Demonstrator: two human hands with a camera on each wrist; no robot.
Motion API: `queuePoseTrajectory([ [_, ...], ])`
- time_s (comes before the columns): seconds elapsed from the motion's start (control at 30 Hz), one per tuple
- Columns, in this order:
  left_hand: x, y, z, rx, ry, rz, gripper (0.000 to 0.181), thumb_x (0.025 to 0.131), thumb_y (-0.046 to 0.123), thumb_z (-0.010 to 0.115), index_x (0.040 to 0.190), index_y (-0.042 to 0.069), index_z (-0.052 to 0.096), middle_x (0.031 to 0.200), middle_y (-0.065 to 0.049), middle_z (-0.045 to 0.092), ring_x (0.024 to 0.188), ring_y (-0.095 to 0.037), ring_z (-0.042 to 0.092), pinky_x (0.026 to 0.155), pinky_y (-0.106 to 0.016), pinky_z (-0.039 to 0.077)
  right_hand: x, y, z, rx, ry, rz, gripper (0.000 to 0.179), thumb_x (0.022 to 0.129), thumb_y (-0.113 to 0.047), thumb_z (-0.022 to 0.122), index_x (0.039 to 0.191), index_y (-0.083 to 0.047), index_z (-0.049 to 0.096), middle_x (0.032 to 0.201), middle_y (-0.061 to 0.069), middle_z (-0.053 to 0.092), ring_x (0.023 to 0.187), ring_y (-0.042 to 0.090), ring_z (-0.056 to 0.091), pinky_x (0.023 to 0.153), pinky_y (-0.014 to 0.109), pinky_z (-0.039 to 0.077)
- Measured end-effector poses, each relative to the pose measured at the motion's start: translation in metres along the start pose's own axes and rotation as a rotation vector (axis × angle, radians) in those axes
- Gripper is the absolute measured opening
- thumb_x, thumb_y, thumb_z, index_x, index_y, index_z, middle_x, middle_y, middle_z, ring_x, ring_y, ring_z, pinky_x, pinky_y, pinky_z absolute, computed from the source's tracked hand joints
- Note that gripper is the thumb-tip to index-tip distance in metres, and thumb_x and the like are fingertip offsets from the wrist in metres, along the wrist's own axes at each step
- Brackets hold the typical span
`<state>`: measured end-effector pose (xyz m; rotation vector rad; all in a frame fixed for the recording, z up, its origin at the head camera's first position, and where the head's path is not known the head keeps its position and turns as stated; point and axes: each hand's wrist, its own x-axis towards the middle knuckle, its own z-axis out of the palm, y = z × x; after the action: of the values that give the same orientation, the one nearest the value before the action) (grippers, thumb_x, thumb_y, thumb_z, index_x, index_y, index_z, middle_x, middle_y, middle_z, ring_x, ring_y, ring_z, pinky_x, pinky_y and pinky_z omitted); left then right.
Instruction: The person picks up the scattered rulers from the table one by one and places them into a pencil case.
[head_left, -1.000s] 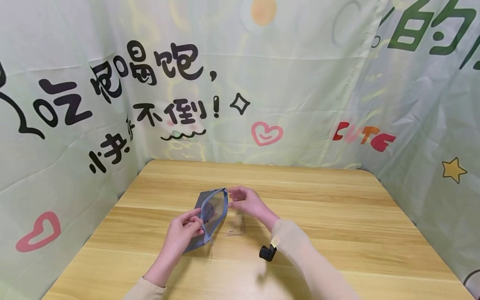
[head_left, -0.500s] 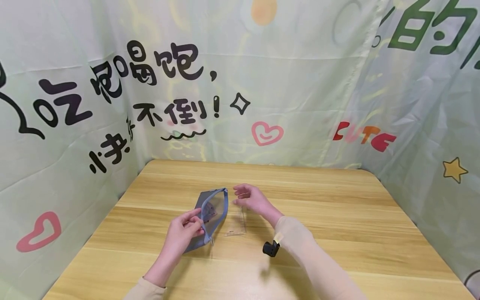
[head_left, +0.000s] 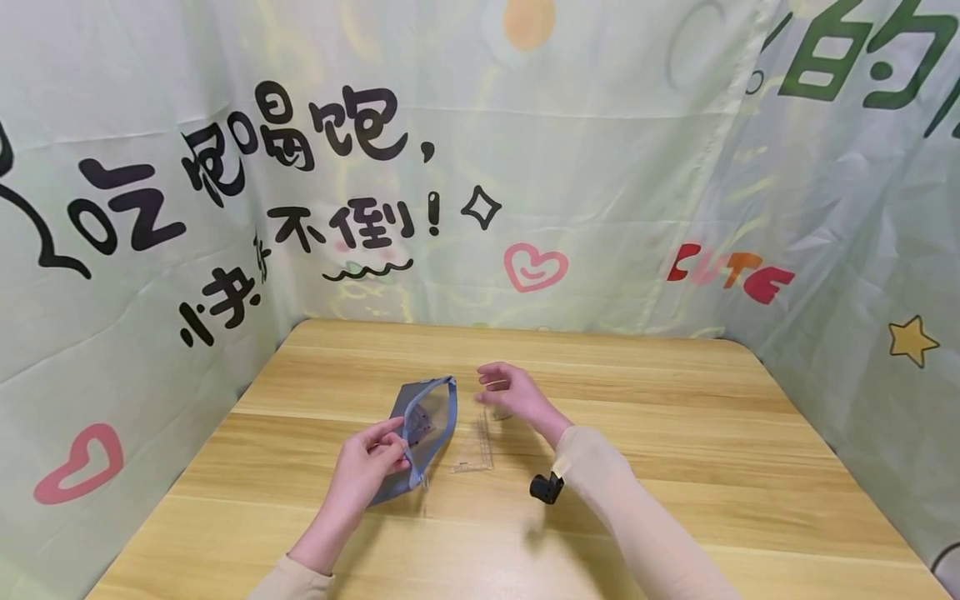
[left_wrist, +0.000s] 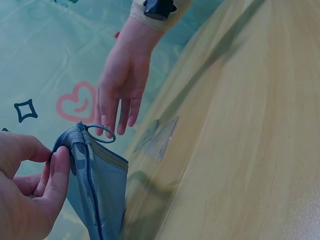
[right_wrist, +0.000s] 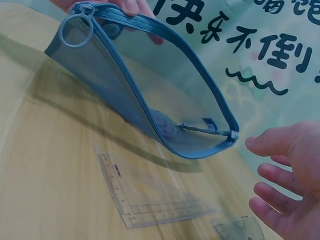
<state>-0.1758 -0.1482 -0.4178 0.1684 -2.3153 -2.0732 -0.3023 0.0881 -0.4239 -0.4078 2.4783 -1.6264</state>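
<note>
Blue trim (head_left: pixel 452 408) is being pinched by your left hand (head_left: pixel 367 457) between thumb and fingers, your right hand (head_left: pixel 514 396) is hovering with fingers loosely parted and empty, and the zippered pouch (head_left: pixel 438 427) is gaping between both hands above the table (head_left: pixel 675 500), containing an indistinct translucent item (head_left: pixel 419 424).

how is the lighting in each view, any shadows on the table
Head view: bright, a pale sheen on the near part of the table, soft shadows; left wrist view: dimmer, bluish-green tint, a long shadow across the table; right wrist view: similarly cool, a shadow below the pouch.
</note>
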Motion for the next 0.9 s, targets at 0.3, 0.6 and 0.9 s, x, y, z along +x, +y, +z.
queuePoseTrajectory([
  [0.3, -0.001, -0.001, 0.000, 0.000, -0.004, 0.002, 0.045, 0.090, -0.002, 0.061, 0.135, -0.006, 0.055, 0.091, -0.007, 0.059, 0.073, -0.009, 0.062, 0.070, -0.019, 0.062, 0.001, 0.010, -0.008, -0.029, 0.007, -0.044, 0.052, 0.089, -0.008, 0.069, 0.137, 0.002, 0.052, 0.133, 0.024, 0.058, 0.122, 0.038, 0.056, 0.107, 0.049, 0.049],
  [0.6, 0.000, -0.001, 0.000, -0.003, -0.002, 0.003, 0.044, 0.090, -0.002, 0.061, 0.134, -0.006, 0.055, 0.090, -0.007, 0.059, 0.073, -0.009, 0.062, 0.069, -0.019, 0.062, 0.006, 0.022, -0.014, -0.099, -0.002, -0.073, 0.056, 0.088, -0.011, 0.071, 0.140, -0.003, 0.050, 0.134, 0.019, 0.059, 0.123, 0.035, 0.056, 0.109, 0.052, 0.047],
  [0.9, 0.000, 0.000, 0.000, 0.004, -0.006, 0.001, 0.044, 0.091, -0.003, 0.060, 0.135, -0.006, 0.055, 0.092, -0.009, 0.060, 0.073, -0.010, 0.062, 0.070, -0.019, 0.061, 0.010, 0.037, -0.017, -0.160, 0.022, -0.066, 0.058, 0.087, -0.015, 0.075, 0.140, -0.008, 0.053, 0.138, 0.012, 0.058, 0.126, 0.033, 0.054, 0.109, 0.051, 0.047],
])
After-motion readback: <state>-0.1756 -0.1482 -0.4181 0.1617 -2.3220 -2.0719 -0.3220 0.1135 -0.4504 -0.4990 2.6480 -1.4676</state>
